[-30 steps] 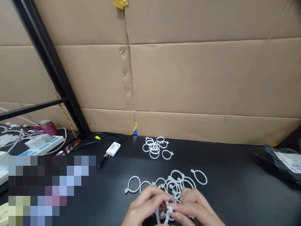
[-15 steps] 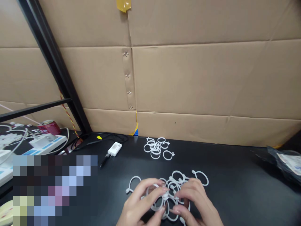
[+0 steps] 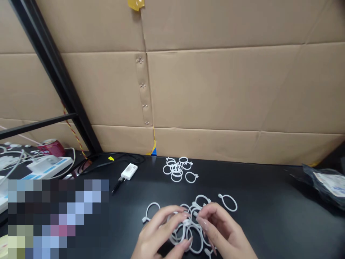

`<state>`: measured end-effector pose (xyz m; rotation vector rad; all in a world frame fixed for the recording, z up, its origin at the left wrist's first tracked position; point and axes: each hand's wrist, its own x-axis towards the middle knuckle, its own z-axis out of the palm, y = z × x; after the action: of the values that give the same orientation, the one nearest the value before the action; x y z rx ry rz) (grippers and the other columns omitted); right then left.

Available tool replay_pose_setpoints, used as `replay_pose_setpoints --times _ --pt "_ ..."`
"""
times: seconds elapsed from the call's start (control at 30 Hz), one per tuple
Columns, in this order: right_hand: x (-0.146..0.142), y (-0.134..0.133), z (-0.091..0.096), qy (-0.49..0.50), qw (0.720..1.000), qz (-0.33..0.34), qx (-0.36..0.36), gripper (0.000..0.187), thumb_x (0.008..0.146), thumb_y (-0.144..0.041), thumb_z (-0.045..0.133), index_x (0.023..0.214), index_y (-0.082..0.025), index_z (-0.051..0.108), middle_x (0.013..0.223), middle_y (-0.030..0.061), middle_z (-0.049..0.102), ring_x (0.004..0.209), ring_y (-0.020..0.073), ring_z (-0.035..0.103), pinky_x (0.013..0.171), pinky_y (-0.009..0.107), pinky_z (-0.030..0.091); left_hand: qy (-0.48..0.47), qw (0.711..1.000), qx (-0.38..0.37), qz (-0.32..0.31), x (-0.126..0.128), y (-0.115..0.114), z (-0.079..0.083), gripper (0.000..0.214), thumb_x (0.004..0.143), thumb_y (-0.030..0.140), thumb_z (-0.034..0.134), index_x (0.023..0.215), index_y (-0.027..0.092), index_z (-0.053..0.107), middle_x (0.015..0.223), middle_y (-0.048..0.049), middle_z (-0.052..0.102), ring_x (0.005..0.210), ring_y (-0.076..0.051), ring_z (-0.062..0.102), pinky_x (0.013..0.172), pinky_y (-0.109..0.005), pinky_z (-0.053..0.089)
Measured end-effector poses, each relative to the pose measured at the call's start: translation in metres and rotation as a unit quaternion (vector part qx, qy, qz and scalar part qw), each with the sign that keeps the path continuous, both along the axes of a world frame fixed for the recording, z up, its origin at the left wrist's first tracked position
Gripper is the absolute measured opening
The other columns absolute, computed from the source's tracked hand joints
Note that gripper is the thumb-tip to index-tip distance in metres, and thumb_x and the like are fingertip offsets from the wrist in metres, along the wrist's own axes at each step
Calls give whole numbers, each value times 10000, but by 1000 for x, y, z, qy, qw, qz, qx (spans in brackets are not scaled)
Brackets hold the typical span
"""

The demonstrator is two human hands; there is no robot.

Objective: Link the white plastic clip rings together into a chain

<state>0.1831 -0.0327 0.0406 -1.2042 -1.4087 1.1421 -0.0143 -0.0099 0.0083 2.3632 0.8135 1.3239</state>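
Note:
Low in the head view, my left hand (image 3: 161, 233) curls its thumb and fingers around a few white plastic rings (image 3: 178, 237), each with a small tab. My right hand (image 3: 226, 232) is closed beside it, thumb and index fingertip pinched together. Whatever lies in that pinch is too small to make out. More such rings lie in a loose heap beneath and behind both hands, partly hidden by the fingers. One single ring (image 3: 229, 203) rests right of the heap, and another ring (image 3: 152, 204) lies to its left.
Farther back is a second cluster of white rings (image 3: 176, 168). A white charger plug (image 3: 129, 171) with a black cable lies left of it. Power strips (image 3: 51, 167) and a red can (image 3: 51, 147) stand far left. A dark plastic bag (image 3: 323, 185) lies right. Cardboard (image 3: 215, 90) walls the back.
My right hand's thumb and index finger, apart before, have come together in a pinch. My left hand stays around its rings. The view has shifted slightly.

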Motion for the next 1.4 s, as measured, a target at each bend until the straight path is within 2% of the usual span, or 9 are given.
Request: replay_pose_setpoints --times 0.23,0.43,0.53,0.63,0.73,0.83,0.93,1.17,1.4 --pt "1 3 -5 11 999 -17 33 144 860 -398 562 840 -261 604 752 -14 554 708 158 535 672 255 460 36 999 11 0 -2 0 9 454 792 138 687 1210 224 531 1141 -77 617 967 -180 659 853 -216 530" --pt "0 3 -6 -36 995 -28 88 117 873 -362 541 855 -265 605 780 -6 557 704 164 539 657 268 464 37 999 16 6 -3 0 9 465 785 147 694 1214 220 529 1131 -79 624 962 -183 663 841 -215 539" --pt "2 3 -9 -80 989 -34 123 92 871 -338 550 904 -279 612 834 3 563 754 172 564 715 290 480 33 999 18 7 -2 -1 9 454 782 152 698 1202 210 537 1118 -82 630 977 -186 657 851 -217 535" --pt "4 4 -14 -98 976 -103 167 255 826 -298 612 1079 -309 582 1040 36 542 893 197 577 838 339 474 28 999 22 9 -2 0 11 455 777 145 701 1198 208 539 1111 -82 635 986 -189 654 853 -215 534" --pt "5 5 -18 -40 965 -151 209 380 848 -254 564 1216 -315 492 1169 71 507 974 216 580 891 371 470 34 999 18 10 -2 0 12 453 778 151 704 1198 210 544 1109 -83 638 982 -189 656 849 -213 535" --pt "5 2 -16 24 968 -121 220 366 881 -206 506 1227 -322 480 1004 45 566 751 162 624 771 322 530 32 999 17 7 -2 1 11 446 783 154 699 1198 201 543 1110 -90 635 978 -192 656 846 -217 537" --pt "4 -3 -12 59 970 -116 208 312 902 -213 479 1188 -335 506 855 5 546 622 126 585 650 258 534 31 999 17 0 -2 1 10 454 784 143 695 1204 196 534 1117 -93 630 984 -191 653 842 -217 539" --pt "0 -4 -6 9 965 -136 223 331 876 -336 539 1197 -306 466 971 39 539 826 189 586 842 355 459 35 999 16 5 -2 0 13 429 794 159 685 1196 204 542 1108 -91 639 978 -189 658 842 -218 538" --pt "2 -2 -8 -22 961 -122 245 283 888 -378 524 1156 -302 475 953 38 508 788 195 577 813 388 463 5 1000 4 8 0 1 8 392 837 225 646 1218 229 556 1135 -86 644 993 -194 656 820 -212 546"
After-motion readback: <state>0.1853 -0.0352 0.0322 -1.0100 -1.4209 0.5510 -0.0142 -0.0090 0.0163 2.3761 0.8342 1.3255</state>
